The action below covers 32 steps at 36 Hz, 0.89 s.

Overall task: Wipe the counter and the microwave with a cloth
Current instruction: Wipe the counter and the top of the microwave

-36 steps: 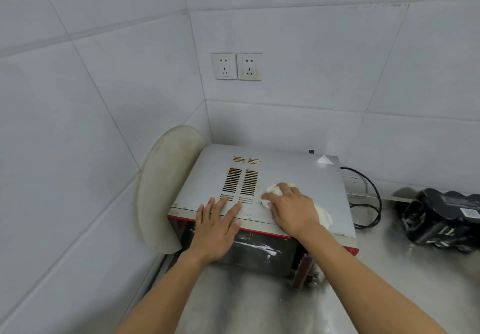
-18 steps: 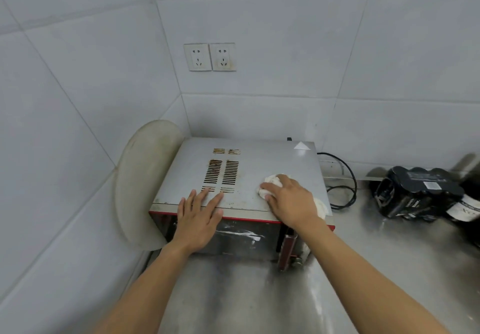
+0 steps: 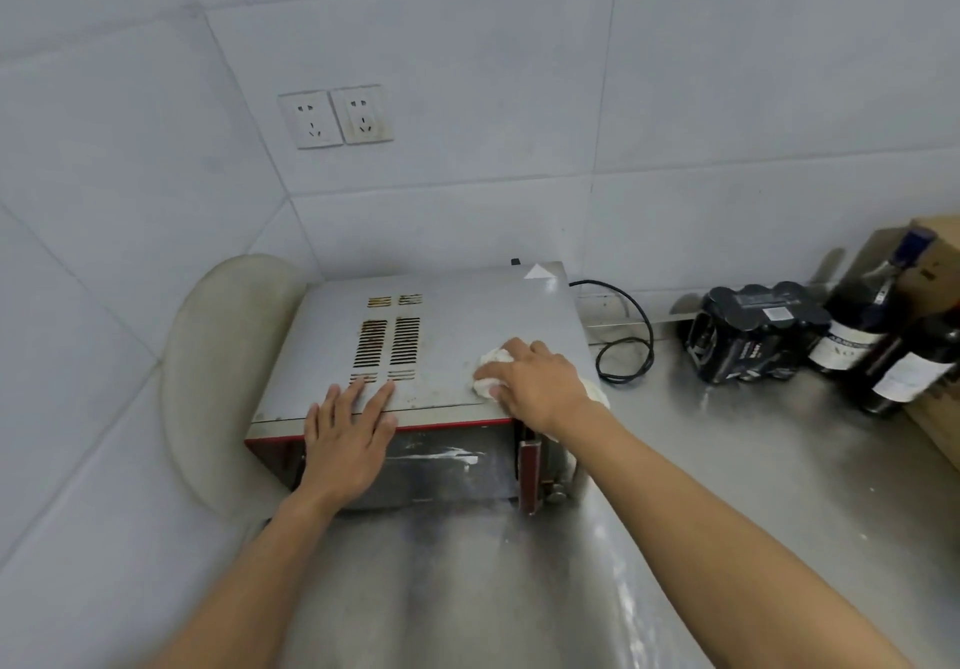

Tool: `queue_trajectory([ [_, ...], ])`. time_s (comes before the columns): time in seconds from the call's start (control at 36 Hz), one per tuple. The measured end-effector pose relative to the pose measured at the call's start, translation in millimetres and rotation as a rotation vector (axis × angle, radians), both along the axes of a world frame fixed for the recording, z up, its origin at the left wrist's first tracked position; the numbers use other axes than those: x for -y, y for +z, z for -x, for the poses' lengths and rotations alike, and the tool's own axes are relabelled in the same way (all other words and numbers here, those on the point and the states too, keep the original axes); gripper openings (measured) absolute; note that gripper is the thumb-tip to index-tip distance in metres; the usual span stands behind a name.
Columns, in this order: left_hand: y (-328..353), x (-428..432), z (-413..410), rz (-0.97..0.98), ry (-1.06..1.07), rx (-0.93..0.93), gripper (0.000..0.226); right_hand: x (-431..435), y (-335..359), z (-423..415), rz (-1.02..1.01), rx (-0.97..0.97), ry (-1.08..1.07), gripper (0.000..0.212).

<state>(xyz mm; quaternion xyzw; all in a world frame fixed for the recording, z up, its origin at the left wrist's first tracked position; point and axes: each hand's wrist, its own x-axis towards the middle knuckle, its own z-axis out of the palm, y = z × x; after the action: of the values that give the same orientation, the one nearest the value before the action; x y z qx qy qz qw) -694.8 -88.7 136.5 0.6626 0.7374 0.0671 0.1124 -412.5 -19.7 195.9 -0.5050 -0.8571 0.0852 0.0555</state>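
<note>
1. Two white tiled walls [image 3: 130, 174] meet in a corner; a pale round board [image 3: 218, 356] leans there.
2. Microwave [image 3: 467, 315]: dull grey top, rusty vent slots, on the scuffed steel counter [image 3: 727, 486].
3. Left hand [image 3: 348, 434] lies flat, fingers straight, on its front edge.
4. Right hand [image 3: 535, 382] grasps a bunched white cloth [image 3: 491, 361] on the top's right front.
5. Rightward: looped black cord [image 3: 628, 351], black wrapped pack [image 3: 753, 335], dark bottles [image 3: 852, 335].

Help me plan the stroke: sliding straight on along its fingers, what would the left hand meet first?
The left hand would likely cross the vent slots on the microwave top.
</note>
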Motion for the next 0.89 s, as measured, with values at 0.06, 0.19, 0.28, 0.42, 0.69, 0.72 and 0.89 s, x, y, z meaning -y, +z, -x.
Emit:
queue_trajectory([
  [0.06,-1,0,0,-0.006,0.0,0.003,0.058,4,-3,-3,-0.013,0.0,0.011,0.033],
  [0.19,-7,-1,3,-0.024,-0.013,-0.004,0.064,30,-18,-21,-0.039,-0.026,0.068,0.031],
  [0.28,-9,-2,3,-0.03,-0.008,-0.005,0.069,29,-18,-24,-0.042,-0.016,0.071,0.031],
  [0.42,-10,-2,3,-0.042,-0.01,-0.005,0.069,12,-8,-2,-0.021,0.005,-0.066,0.034],
  [0.69,-13,0,1,-0.075,0.01,-0.021,0.068,36,-27,1,-0.103,0.007,-0.169,0.036],
  [0.72,-13,0,1,-0.074,0.01,-0.021,0.068,34,-26,2,-0.096,0.004,-0.168,0.035],
  [0.89,-12,0,1,-0.062,0.005,-0.029,0.069,10,-14,20,-0.024,0.013,-0.279,0.035],
])
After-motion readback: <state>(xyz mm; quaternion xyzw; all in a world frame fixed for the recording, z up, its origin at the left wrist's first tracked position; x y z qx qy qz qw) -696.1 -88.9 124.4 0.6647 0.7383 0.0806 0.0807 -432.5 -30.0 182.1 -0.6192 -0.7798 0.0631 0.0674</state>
